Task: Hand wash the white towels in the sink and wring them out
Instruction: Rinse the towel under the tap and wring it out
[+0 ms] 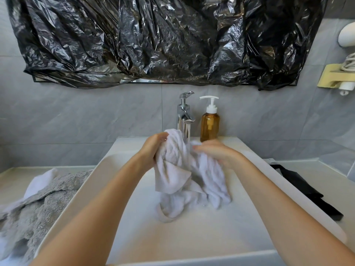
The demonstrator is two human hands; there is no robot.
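Two hands on one white towel [176,162], bunched up over the sink [192,237] basin, just in front of the faucet [184,116]. Left hand [153,148] clamps the upper left bunch, fingers curled round it; right hand [215,152] grips the right bunch the same way. Lower folds droop to the basin floor. Cloth looks wet: limp, soft, likely heavier than dry, not fragile. Best hold probably thick gathered sections near each end, so a twist can bite. More towels [44,200], grey and white, heaped on left counter. Soap bottle [209,123] beside faucet.
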